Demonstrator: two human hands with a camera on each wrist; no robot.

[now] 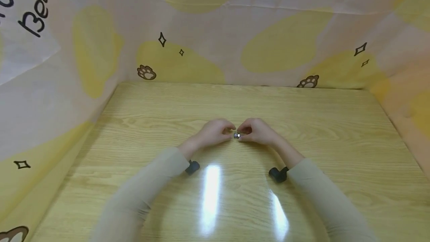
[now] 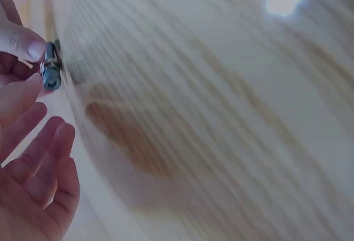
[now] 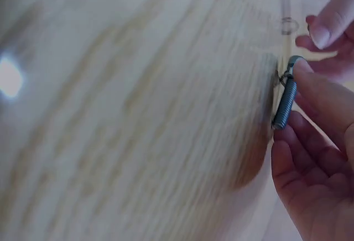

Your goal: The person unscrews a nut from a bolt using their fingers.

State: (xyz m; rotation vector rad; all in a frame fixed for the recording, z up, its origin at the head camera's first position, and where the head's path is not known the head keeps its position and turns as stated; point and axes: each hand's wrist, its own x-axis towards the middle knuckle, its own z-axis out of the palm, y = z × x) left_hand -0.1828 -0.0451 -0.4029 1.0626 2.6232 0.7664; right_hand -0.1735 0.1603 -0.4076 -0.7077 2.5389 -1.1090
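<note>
A small metal bolt point(image 1: 237, 135) lies between the two hands, over the middle of the table. In the right wrist view, the bolt point(image 3: 286, 103) shows a threaded shank and a small loop-like part near its head. My right hand point(image 1: 256, 130) pinches it by the head end, thumb on top. Just left of it is my left hand point(image 1: 216, 132), its fingers loosely bent and holding nothing. The bolt's socketed head point(image 2: 51, 80) faces the left hand in the left wrist view, close to the left fingertips. Whether the bolt touches the table cannot be told.
A wood-grain table point(image 1: 174, 107) spreads under both arms. Patterned cloth point(image 1: 201, 25) rises along its back and sides. Dark wrist cameras point(image 1: 278, 174) hang below the sleeve cuffs. Bright light reflections lie on the near tabletop.
</note>
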